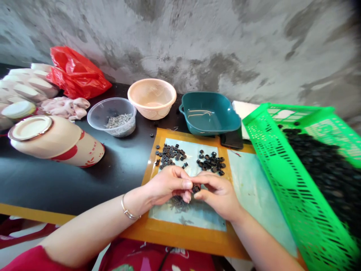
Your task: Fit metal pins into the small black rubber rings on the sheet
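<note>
My left hand [169, 184] and my right hand [218, 194] meet over a pale sheet [197, 216] on the orange-edged work mat [180, 235]. Both pinch a small black ring-shaped part [196, 188] between their fingertips. Two heaps of the same small black rings lie just beyond the hands, one on the left [170, 154] and one on the right [211, 162]. A small heap of thin grey metal pins [179, 203] lies under my left hand. A thin bracelet sits on my left wrist.
A tilted green plastic basket [282, 169] full of black parts stands at the right. At the back are a teal tray [210, 113], a peach bowl [152, 98] and a clear bowl of pins [113, 116]. A cream jar [56, 141] and red bag [75, 73] lie left.
</note>
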Demonstrator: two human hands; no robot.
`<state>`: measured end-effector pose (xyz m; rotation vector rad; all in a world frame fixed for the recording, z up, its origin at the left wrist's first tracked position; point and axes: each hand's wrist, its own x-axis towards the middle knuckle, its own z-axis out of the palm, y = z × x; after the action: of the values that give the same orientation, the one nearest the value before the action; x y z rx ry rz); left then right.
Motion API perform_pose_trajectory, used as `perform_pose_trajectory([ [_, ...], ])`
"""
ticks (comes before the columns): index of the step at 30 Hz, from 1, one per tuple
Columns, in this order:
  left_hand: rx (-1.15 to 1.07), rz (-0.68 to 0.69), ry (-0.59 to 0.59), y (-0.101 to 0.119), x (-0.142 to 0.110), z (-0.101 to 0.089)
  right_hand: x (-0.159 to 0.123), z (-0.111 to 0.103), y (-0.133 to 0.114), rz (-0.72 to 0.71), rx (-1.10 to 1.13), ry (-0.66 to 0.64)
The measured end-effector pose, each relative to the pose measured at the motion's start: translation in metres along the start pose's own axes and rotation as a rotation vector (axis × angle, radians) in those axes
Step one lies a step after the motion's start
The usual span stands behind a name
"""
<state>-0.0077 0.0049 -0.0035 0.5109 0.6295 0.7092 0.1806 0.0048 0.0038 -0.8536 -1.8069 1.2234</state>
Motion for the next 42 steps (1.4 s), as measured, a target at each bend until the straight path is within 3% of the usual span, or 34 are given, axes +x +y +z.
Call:
perform_pose_trajectory([
  [5,0.169,0.051,0.012,0.008,0.000,-0.001,-0.003,0.003,0.001,0.087,0.037,0.000],
  [11,0.270,0.067,0.002,0.014,0.000,-0.003,0.001,0.004,-0.003,-0.122,-0.119,-0.012],
  [23,0.103,0.143,0.223,0.000,0.001,0.009,0.000,0.012,0.000,-0.138,-0.211,0.181],
  [42,-0.013,0.137,0.246,-0.008,-0.001,0.014,0.002,0.013,-0.001,-0.140,-0.277,0.202],
])
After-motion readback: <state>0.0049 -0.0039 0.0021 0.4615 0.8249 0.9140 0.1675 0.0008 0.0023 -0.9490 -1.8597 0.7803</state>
